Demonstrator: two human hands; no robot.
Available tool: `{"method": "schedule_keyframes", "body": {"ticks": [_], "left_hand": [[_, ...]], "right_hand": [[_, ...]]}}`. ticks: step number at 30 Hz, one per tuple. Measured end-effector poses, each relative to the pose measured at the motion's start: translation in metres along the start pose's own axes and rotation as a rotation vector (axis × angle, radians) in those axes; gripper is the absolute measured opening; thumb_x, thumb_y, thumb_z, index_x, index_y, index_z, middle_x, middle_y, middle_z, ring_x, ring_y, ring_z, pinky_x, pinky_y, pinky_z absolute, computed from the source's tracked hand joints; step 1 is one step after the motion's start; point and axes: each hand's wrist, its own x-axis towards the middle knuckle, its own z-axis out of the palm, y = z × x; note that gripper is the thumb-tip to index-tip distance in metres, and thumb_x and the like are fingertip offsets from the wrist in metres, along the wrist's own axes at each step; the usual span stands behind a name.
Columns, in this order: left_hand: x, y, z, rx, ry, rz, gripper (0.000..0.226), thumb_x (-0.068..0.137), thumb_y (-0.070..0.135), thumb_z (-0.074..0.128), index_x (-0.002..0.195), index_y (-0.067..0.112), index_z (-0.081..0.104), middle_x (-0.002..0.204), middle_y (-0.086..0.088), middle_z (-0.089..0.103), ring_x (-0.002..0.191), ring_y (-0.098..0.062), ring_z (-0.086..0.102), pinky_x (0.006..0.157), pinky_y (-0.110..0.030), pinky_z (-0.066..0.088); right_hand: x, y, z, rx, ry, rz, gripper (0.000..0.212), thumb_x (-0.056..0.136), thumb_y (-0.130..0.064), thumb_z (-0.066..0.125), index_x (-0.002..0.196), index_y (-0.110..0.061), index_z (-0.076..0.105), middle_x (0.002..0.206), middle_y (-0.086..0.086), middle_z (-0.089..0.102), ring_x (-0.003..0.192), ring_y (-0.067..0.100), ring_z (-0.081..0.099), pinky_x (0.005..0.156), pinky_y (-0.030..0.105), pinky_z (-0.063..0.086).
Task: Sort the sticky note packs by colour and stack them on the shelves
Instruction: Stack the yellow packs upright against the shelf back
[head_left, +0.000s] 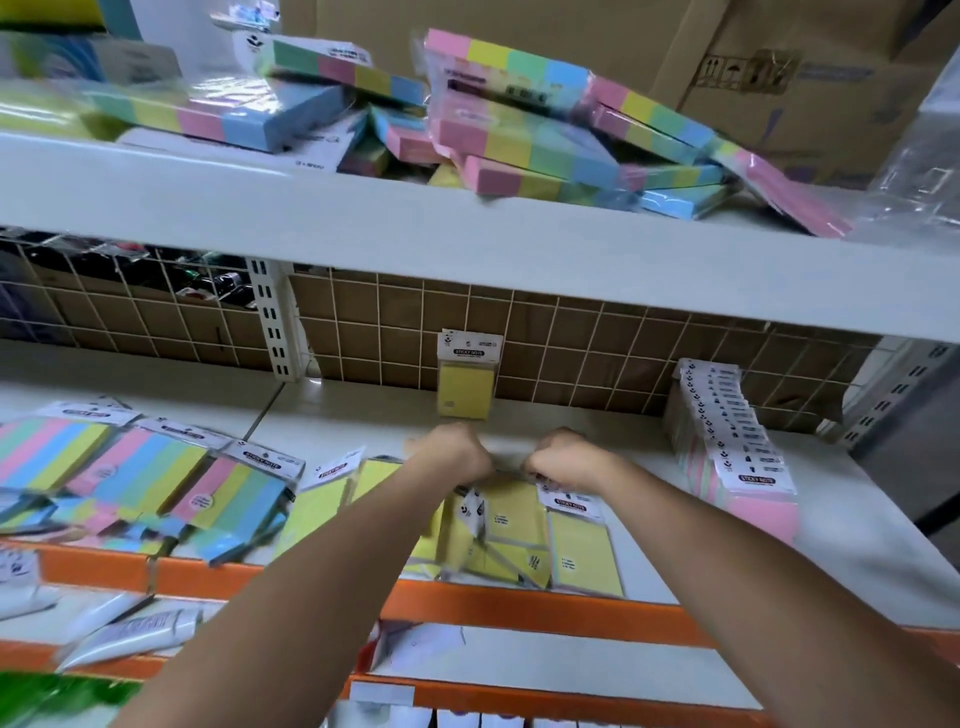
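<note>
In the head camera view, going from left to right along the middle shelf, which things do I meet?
Multicolour striped packs → left hand → loose yellow packs below both hands → right hand → upright row of packs. One yellow pack stands further back against the wire grid.

Plain yellow cellophane-wrapped sticky note packs (524, 525) lie at centre, pink-blue-green-yellow striped packs (140, 467) at nine o'clock, above an orange metal shelf edge (519, 608).
</note>
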Motion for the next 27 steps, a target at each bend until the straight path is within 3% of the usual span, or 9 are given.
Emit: {"method": "schedule_keyframes", "body": {"ticks": [3,5,7,10,12,15,19,23,27], "left_hand": [[-0.007,0.002,0.009,0.009,0.001,-0.011,0.034,0.084,0.043,0.055,0.107,0.018,0.058,0.103,-0.002,0.067,0.11,-0.024,0.055,0.1,-0.043,0.025],[-0.009,0.005,0.014,-0.024,-0.001,-0.025,0.023,0.085,0.037,0.052,0.096,0.017,0.056,0.088,-0.001,0.064,0.106,-0.025,0.055,0.1,-0.046,0.023],[-0.009,0.009,0.018,-0.063,0.038,-0.041,0.014,0.085,0.029,0.047,0.085,0.016,0.052,0.08,-0.001,0.061,0.101,-0.026,0.056,0.1,-0.048,0.021],[-0.008,0.013,0.023,-0.156,0.079,-0.059,0.013,0.086,0.021,0.044,0.092,0.014,0.054,0.074,0.0,0.057,0.088,-0.024,0.055,0.108,-0.049,0.018],[-0.01,0.016,0.022,-0.245,0.109,-0.054,0.015,0.086,0.017,0.046,0.095,0.016,0.058,0.077,0.0,0.058,0.084,-0.023,0.051,0.11,-0.045,0.022],[-0.011,0.015,0.019,-0.337,0.154,-0.037,0.014,0.087,0.013,0.046,0.087,0.019,0.058,0.086,-0.004,0.059,0.092,-0.026,0.055,0.101,-0.039,0.034],[-0.006,0.006,0.015,-0.538,0.142,-0.032,0.014,0.086,0.012,0.048,0.086,0.024,0.056,0.094,-0.008,0.063,0.094,-0.031,0.057,0.091,-0.038,0.045],[0.002,-0.005,0.003,-0.739,0.147,-0.051,0.015,0.088,0.008,0.049,0.094,0.017,0.06,0.089,-0.006,0.06,0.081,-0.027,0.057,0.064,-0.027,0.044],[0.007,-0.015,-0.004,-0.917,0.154,-0.061,0.015,0.088,0.004,0.05,0.093,0.013,0.061,0.078,-0.005,0.06,0.074,-0.024,0.056,0.061,-0.025,0.042]], "right_hand": [[-0.01,0.007,0.006,0.12,-0.026,0.022,0.017,0.082,-0.014,0.057,0.067,-0.011,0.049,0.056,0.007,0.048,0.047,0.019,0.045,0.047,0.023,0.038],[-0.014,0.012,0.013,0.137,0.017,0.014,0.016,0.081,-0.015,0.057,0.068,-0.013,0.049,0.057,0.006,0.049,0.047,0.019,0.045,0.048,0.022,0.038],[-0.018,0.016,0.018,0.122,0.069,-0.015,0.01,0.079,-0.017,0.058,0.07,-0.014,0.056,0.062,0.007,0.057,0.055,0.021,0.052,0.056,0.025,0.04],[-0.018,0.02,0.021,0.137,0.101,-0.026,0.011,0.079,-0.018,0.057,0.086,-0.013,0.063,0.081,0.009,0.067,0.073,0.023,0.06,0.061,0.024,0.042],[-0.017,0.02,0.02,0.138,0.104,-0.029,0.009,0.08,-0.018,0.055,0.086,-0.015,0.061,0.081,0.007,0.065,0.077,0.023,0.059,0.061,0.024,0.042],[-0.016,0.017,0.017,0.121,0.119,-0.028,0.004,0.082,-0.021,0.055,0.082,-0.018,0.058,0.08,0.003,0.059,0.079,0.022,0.056,0.057,0.023,0.036],[-0.014,0.01,0.015,0.166,0.142,-0.036,0.013,0.079,-0.03,0.059,0.082,-0.017,0.061,0.076,0.001,0.058,0.074,0.02,0.056,0.054,0.022,0.036],[-0.008,0.003,0.014,0.27,0.109,-0.043,0.036,0.082,-0.04,0.061,0.11,-0.018,0.062,0.102,0.004,0.064,0.093,0.02,0.059,0.069,0.026,0.043],[-0.006,-0.004,0.014,0.386,0.083,-0.04,0.04,0.086,-0.039,0.064,0.117,-0.015,0.058,0.109,0.005,0.059,0.099,0.021,0.055,0.081,0.029,0.043]]}}
